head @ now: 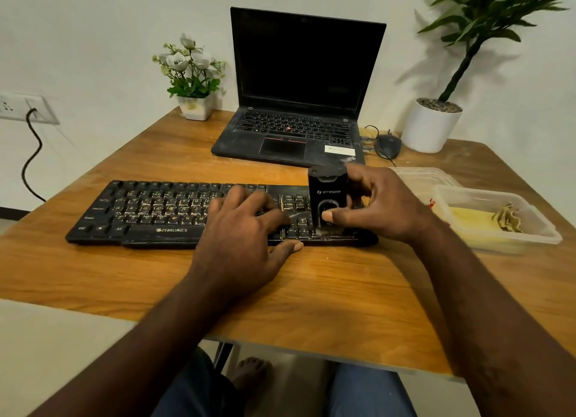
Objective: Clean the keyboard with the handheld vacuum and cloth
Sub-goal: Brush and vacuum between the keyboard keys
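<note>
The right hand [378,204] wraps its fingers round the upright handheld vacuum [328,198]; the left hand [246,226] lies spread on the keyboard [149,210]; best to glide slowly, nozzle flat.

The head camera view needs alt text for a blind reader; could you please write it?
A person's right hand grips a black handheld vacuum standing on the right end of a dusty Zebronics keyboard, thumb on its front, while the left hand rests on the keys beside it. An open laptop and a clear plastic container share the wooden table.
</note>
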